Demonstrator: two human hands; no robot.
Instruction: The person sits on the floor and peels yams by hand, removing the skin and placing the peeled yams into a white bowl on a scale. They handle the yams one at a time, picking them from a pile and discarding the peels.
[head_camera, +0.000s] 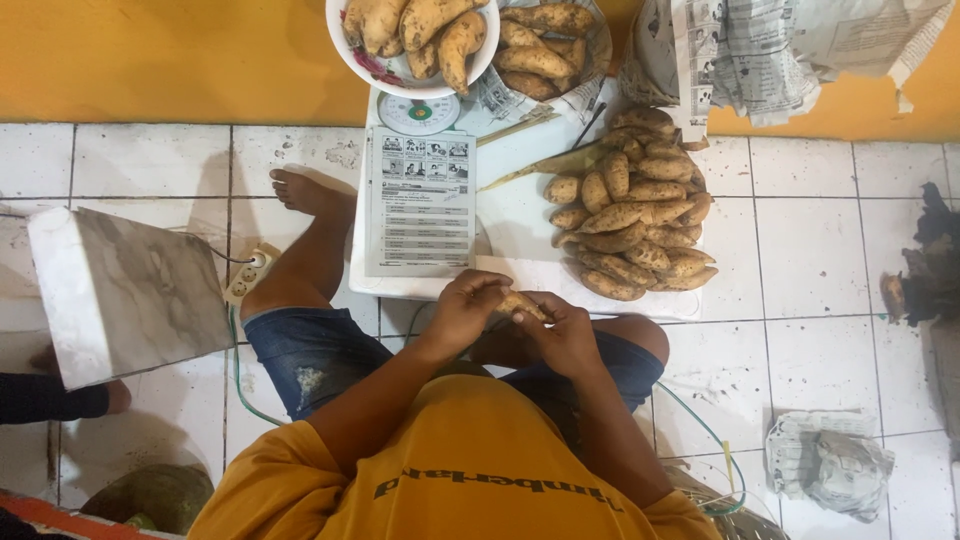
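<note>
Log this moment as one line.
left hand: holds tuber | right hand: holds same tuber | tuber pile: on white board

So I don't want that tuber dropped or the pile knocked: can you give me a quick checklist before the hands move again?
1. Tuber held by both hands: ok, left hand and right hand both touch it.
2. Grip firmness: cannot tell, fingers hide most of it.
3. Pile resting on the white board: ok, heaped at its right side, apart from the hands.
4. Bowl sitting on the scale: ok, filled with tubers.
5. Printed sheet lying flat on the board: ok.
6. Cable near the left knee: not ok, it trails beside the leg.
</note>
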